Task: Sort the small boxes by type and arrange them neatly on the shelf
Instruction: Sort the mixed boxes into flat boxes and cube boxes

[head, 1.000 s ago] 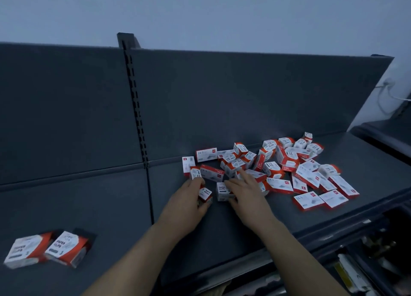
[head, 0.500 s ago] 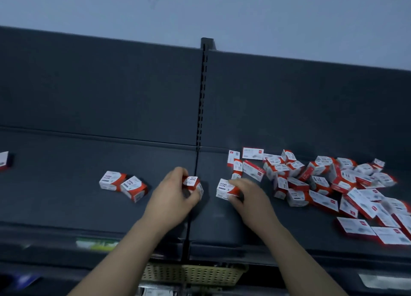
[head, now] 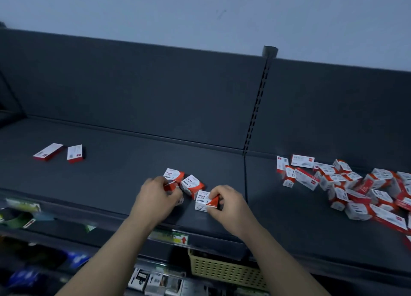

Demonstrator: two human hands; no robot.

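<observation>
On the dark shelf (head: 124,162), two red-and-white paper clip boxes (head: 192,184) stand side by side near the front. My left hand (head: 156,201) grips another small box (head: 170,187) just left of them. My right hand (head: 226,203) holds a paper clip box (head: 203,201) at their right, low on the shelf. A jumbled pile of several small boxes (head: 347,184) lies on the right shelf section. Two flat boxes (head: 60,153) sit apart at the far left.
A slotted upright post (head: 258,109) divides the two shelf sections. Below the shelf edge are a price label (head: 171,236), a beige perforated basket (head: 222,268) and stocked goods (head: 155,281).
Both hands carried their boxes leftward, away from the pile, to the two paper clip boxes on the left shelf section. The view swung left with them.
</observation>
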